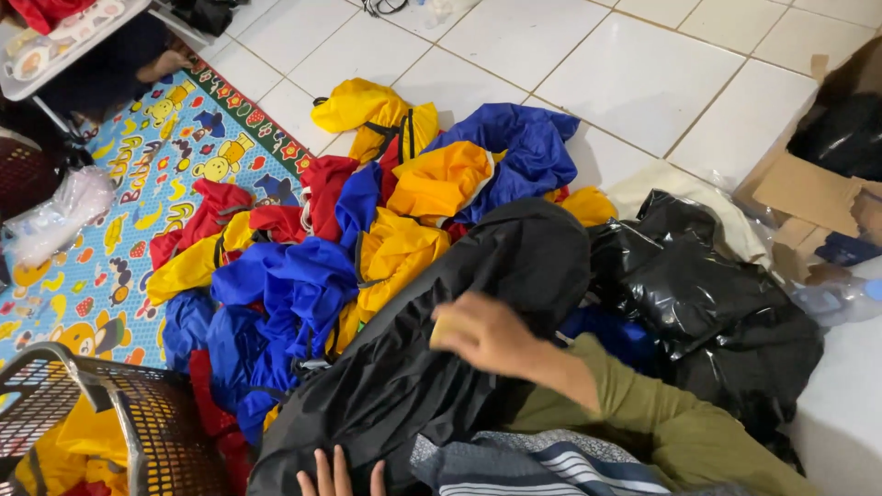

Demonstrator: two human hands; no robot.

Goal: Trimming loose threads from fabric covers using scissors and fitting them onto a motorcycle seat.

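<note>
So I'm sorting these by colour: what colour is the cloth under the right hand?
Black, clearest in the head view: the right hand rests on the black cloth.

Both hands [487, 335] on black fabric [441, 367]

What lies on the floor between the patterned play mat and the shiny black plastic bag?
In the head view, a heap of blue, yellow and red fabric bags fills the stretch between play mat and black plastic bag.

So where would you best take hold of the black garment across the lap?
Probably at the near hem of the black garment, coming from the person's side. It drapes away over the coloured pile, and the left hand already touches that edge while the right hand rests on top.
</note>
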